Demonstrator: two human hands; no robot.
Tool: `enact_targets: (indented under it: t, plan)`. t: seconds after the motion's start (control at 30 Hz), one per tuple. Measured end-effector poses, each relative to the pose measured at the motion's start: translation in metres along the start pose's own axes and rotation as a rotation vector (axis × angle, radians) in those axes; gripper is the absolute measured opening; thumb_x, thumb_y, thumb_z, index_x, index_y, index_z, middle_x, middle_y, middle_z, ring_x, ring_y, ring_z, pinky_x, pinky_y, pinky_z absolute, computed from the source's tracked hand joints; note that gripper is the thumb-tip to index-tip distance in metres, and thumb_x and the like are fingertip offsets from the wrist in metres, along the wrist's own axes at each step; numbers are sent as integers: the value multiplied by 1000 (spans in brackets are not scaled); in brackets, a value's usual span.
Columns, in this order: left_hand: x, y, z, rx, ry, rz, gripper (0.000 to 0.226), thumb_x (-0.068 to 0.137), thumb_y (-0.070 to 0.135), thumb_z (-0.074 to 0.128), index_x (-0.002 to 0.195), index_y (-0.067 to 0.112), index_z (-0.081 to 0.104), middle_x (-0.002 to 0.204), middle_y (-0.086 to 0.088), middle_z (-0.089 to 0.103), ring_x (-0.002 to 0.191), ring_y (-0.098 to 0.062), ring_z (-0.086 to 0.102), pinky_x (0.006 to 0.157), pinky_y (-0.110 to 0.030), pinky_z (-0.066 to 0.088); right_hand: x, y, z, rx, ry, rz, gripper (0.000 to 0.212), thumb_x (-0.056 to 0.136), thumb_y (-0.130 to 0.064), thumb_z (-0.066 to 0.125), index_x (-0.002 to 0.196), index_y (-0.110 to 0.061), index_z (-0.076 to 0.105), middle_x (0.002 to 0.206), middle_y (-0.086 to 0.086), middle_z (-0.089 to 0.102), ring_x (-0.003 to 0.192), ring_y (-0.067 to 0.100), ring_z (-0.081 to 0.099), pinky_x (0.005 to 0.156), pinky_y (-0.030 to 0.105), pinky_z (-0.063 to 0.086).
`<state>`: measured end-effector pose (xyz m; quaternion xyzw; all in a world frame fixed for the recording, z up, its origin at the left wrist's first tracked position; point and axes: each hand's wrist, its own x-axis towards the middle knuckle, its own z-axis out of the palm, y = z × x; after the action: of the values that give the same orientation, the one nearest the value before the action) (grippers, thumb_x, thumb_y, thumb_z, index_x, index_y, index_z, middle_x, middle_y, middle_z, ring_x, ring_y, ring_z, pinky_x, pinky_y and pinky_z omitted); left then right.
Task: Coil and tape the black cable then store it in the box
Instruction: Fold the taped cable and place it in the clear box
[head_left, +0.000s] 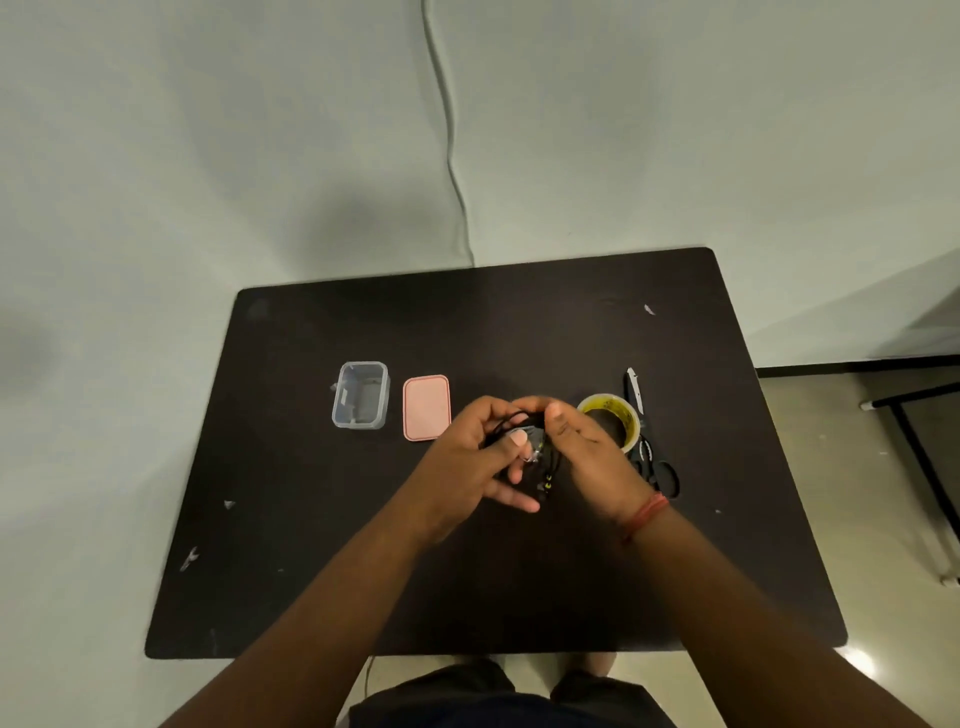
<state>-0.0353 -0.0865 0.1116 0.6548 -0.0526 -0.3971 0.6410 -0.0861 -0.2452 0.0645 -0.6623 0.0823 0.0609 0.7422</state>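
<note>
Over the middle of the dark table (311, 571), both hands hold the coiled black cable (540, 462). My left hand (478, 457) grips the bundle from the left, thumb on top. From the right, my right hand (587, 457) pinches it, and a shiny piece of clear tape shows around the coil. Cable ends dangle below the hands. The clear plastic box (361, 395) stands uncovered at the left, its pink lid (427, 408) lying beside it. A yellowish tape roll (615, 415) sits just right of my right hand.
Black-handled scissors (649, 447) lie to the right of the tape roll, blades pointing away from me. Small scraps of tape dot the tabletop. A thin cord hangs down the pale wall behind the table. A dark table leg frame stands at the far right.
</note>
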Motion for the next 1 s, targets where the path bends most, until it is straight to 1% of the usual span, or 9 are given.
enact_targets:
  t: [0.07, 0.13, 0.2, 0.27, 0.4, 0.57, 0.73, 0.83, 1.0]
  plan:
    - [-4, 11, 3, -64, 10, 48, 14, 100, 4, 51, 114, 8, 54, 83, -6, 57, 63, -10, 56, 58, -41, 61, -5, -6, 10, 211, 53, 13, 50, 97, -46, 39, 121, -9, 61, 97, 12, 70, 92, 24, 66, 87, 41, 55]
    - [-7, 20, 7, -117, 49, 92, 13, 100, 6, 51, 113, 7, 55, 79, -7, 56, 64, -14, 57, 53, -37, 58, -9, -15, 20, 350, 91, -16, 48, 96, -45, 40, 118, -8, 61, 86, 12, 67, 77, 22, 65, 65, 34, 56]
    - [-9, 28, 9, -120, 108, 130, 13, 101, 8, 50, 113, 6, 55, 74, -6, 56, 61, -19, 59, 50, -35, 57, -13, -27, 29, 361, 127, -73, 38, 99, -38, 41, 115, -10, 62, 81, 10, 65, 65, 18, 60, 51, 29, 48]
    - [-12, 35, 11, -101, 145, 168, 16, 102, 9, 48, 116, 4, 52, 69, -6, 56, 56, -23, 58, 50, -35, 56, -15, -36, 35, 316, 161, -105, 34, 101, -34, 43, 116, -8, 59, 78, 8, 63, 58, 17, 55, 46, 29, 39]
    - [-18, 43, 15, -58, 192, 204, 16, 103, 10, 48, 117, 5, 51, 69, -8, 55, 54, -24, 58, 50, -34, 55, -17, -49, 39, 276, 208, -106, 30, 100, -28, 46, 111, -3, 58, 74, 8, 62, 53, 17, 52, 45, 28, 34]
    - [-21, 45, 23, -57, 252, 221, 12, 103, 14, 48, 113, 9, 53, 70, -13, 51, 60, -34, 55, 58, -45, 56, -24, -61, 43, 268, 229, -115, 32, 99, -29, 45, 109, 0, 55, 72, 6, 61, 52, 13, 52, 44, 27, 37]
    - [-25, 49, 29, -10, 302, 242, 9, 103, 15, 48, 107, 12, 55, 64, -6, 52, 55, -24, 55, 56, -39, 55, -33, -71, 42, 141, 267, -170, 24, 95, -32, 55, 111, -14, 57, 80, 11, 64, 59, 19, 57, 51, 32, 47]
    - [-31, 51, 30, 38, 317, 255, 8, 103, 15, 49, 104, 14, 57, 62, -1, 54, 51, -14, 56, 54, -37, 56, -38, -79, 38, -83, 315, -222, 23, 91, -29, 65, 112, -27, 58, 95, 6, 68, 72, 19, 65, 61, 33, 56]
    - [-41, 54, 39, 118, 282, 284, 12, 104, 17, 45, 106, 16, 57, 63, -1, 53, 50, -12, 56, 56, -35, 58, -41, -89, 36, -235, 333, -256, 6, 95, -27, 59, 99, -25, 61, 78, 7, 67, 61, 20, 64, 55, 35, 53]
